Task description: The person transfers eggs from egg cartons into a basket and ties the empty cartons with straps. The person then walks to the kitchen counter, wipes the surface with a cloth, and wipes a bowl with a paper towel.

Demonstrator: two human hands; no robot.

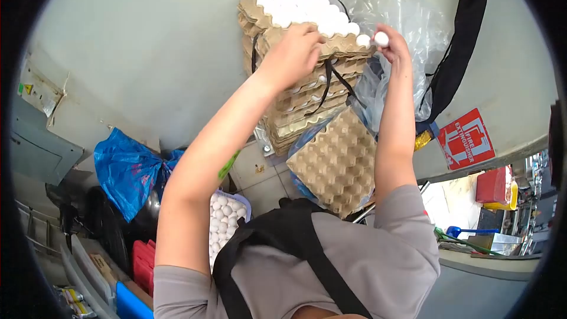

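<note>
White eggs [313, 9] fill the top of a tall stack of brown cardboard egg trays [313, 100]. Between the fingers of my right hand [396, 46] is a single white egg [381, 39], held at the right corner of the top tray, beside another egg. My left hand [295, 53] is at the near edge of that tray with its fingers curled; what they grip, if anything, is hidden. Black straps [328, 82] run around the stack. A bare cardboard egg tray [333, 162] lies in front of it, on blue plastic.
A lavender crate [243, 201] holding many eggs stands low beside my left arm. Clear plastic sheeting [407, 12] hangs behind the stack, near a long black bag [466, 41]. At left is a blue plastic bag [127, 165]. A fire extinguisher sign [466, 139] is at right.
</note>
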